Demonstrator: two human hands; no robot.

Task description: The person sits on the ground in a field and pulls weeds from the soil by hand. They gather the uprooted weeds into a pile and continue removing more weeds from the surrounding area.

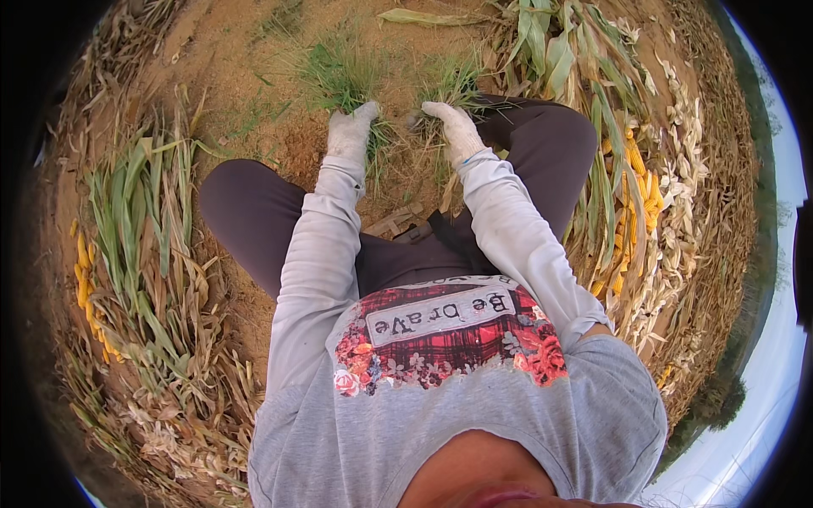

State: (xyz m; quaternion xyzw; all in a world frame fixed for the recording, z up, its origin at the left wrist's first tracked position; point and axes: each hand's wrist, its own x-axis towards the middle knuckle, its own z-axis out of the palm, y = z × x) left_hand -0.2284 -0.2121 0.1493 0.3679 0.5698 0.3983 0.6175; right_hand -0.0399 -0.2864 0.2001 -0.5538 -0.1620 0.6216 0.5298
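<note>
In a pale work glove, my left hand (pixel 353 130) is closed on a tuft of green grass (pixel 343 76); blades stick out above and below the fist. My right hand (pixel 454 127), gloved the same way, grips a second tuft of grass (pixel 452 86), thinner and partly dry, beside my bent knee. The two hands are apart, with bare brown soil between them. Both forearms wear light grey-white sleeves. The roots of the tufts cannot be made out.
Cut corn stalks with leaves (pixel 136 209) lie at the left, more stalks (pixel 559 57) at the upper right. Husked yellow corn cobs (pixel 645 197) are heaped at the right, with other cobs (pixel 86 273) at the far left. Dry husks (pixel 679 152) cover the ground beyond.
</note>
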